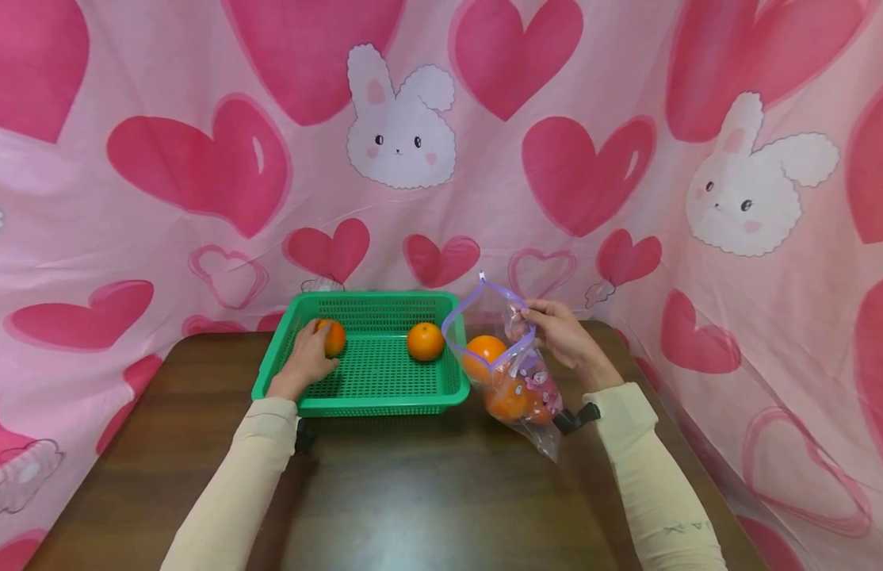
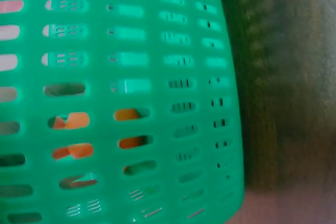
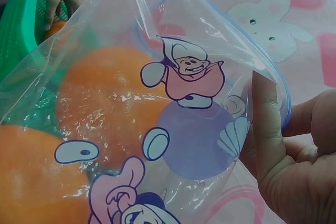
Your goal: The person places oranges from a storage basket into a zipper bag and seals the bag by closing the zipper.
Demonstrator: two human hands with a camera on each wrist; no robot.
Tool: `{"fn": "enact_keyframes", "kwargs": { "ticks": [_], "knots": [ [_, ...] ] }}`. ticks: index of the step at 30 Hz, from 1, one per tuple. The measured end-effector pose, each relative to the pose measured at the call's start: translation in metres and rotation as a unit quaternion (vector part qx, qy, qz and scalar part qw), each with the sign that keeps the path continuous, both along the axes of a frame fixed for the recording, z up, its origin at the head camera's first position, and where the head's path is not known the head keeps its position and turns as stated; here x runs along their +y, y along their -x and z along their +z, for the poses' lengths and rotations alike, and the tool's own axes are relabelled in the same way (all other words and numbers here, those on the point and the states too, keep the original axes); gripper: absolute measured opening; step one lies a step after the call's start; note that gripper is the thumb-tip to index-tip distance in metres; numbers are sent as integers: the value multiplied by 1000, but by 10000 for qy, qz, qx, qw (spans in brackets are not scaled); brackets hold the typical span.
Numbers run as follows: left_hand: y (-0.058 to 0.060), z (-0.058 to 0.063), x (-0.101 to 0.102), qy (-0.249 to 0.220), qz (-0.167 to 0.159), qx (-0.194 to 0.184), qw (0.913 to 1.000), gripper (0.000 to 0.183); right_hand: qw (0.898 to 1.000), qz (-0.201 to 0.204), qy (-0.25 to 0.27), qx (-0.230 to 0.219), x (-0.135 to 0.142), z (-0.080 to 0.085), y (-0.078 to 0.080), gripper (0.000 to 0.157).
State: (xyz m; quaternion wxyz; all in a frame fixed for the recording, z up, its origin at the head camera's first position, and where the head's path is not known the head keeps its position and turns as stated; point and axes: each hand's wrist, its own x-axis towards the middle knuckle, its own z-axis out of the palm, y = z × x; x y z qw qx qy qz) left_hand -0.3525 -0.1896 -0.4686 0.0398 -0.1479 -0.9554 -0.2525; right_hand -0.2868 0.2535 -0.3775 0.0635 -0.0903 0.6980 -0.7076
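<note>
My left hand (image 1: 309, 361) reaches into the left end of a green plastic basket (image 1: 384, 403). Its fingers and thumb curl round an orange (image 1: 334, 338). A second orange (image 1: 425, 342) lies on the basket floor towards the right end. With fingers and thumb, my right hand (image 1: 566, 337) pinches the rim of a clear zip bag (image 1: 544, 446) with a purple edge and cartoon prints. The bag's mouth gapes towards the basket, and several oranges (image 3: 107, 95) sit inside. In the left wrist view the basket wall (image 2: 100, 74) mostly hides the left hand and its orange.
Basket and bag are at the far part of a dark wooden table (image 1: 413, 492). A pink cloth (image 1: 498, 159) with hearts and rabbits hangs behind the table and along its sides. The bag's mouth overlaps the basket's right rim in the head view.
</note>
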Motion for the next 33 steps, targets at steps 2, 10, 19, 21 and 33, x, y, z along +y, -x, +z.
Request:
{"fn": "enact_keyframes", "kwargs": {
  "ticks": [2,10,19,21,33],
  "knots": [
    [-1,-1,-1,-82,43,107,9999,74,10000,-17,-32,-11,-1,0,0,22],
    [-1,-4,-2,-168,246,12,9996,71,10000,-14,-61,-42,-2,-2,1,24],
    [-2,-4,-1,-334,-76,-20,9994,64,10000,7,-74,24,-3,-3,1,20],
    [-3,-3,-1,-307,-135,-97,9994,66,10000,-1,-83,19,-3,-2,1,20],
    [-1,-5,2,-119,-62,-637,9979,74,9995,-45,-302,23,-4,3,-2,28]
  ]
}}
